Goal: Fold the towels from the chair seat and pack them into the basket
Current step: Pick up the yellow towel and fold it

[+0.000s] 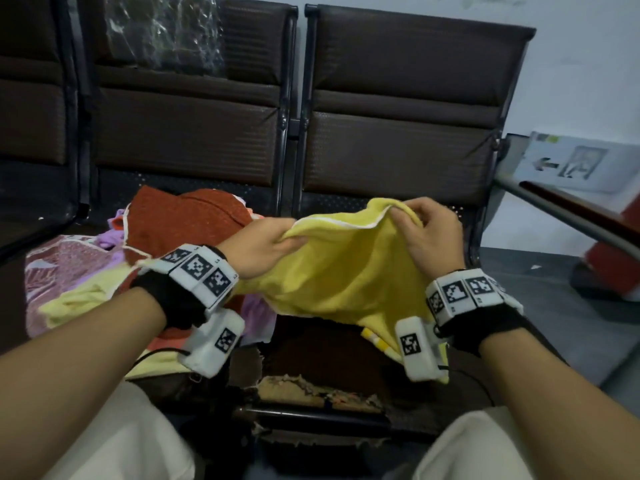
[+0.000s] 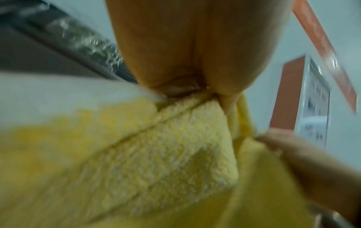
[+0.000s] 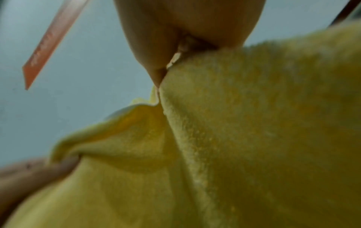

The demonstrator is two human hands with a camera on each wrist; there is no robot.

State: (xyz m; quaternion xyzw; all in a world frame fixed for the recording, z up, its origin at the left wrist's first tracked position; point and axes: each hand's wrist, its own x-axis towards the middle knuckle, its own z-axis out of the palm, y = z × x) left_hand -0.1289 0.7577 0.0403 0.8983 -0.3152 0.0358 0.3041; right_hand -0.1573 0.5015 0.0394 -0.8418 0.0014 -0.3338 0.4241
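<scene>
Dark waiting-room chairs (image 1: 398, 109); towel pile (image 1: 145, 244) on seat. Yellow towel (image 1: 343, 268) is pinched along its top edge by left hand (image 1: 263, 247) and right hand (image 1: 429, 230), probably spread for folding.

Dim, flat indoor light, source unclear. Soft shadow under the chair seat (image 1: 322, 372). Glare on plastic wrap (image 1: 162, 32). Bowed lines toward head-view edges. Both wrist views smeared, perhaps by motion; yellow towel (image 2: 166, 154) nap partly sharp.

Black wrist wraps (image 1: 173, 299) carry white blocks with square black-and-white markers (thin black cables trailing); cream trousers (image 1: 114, 441).
</scene>
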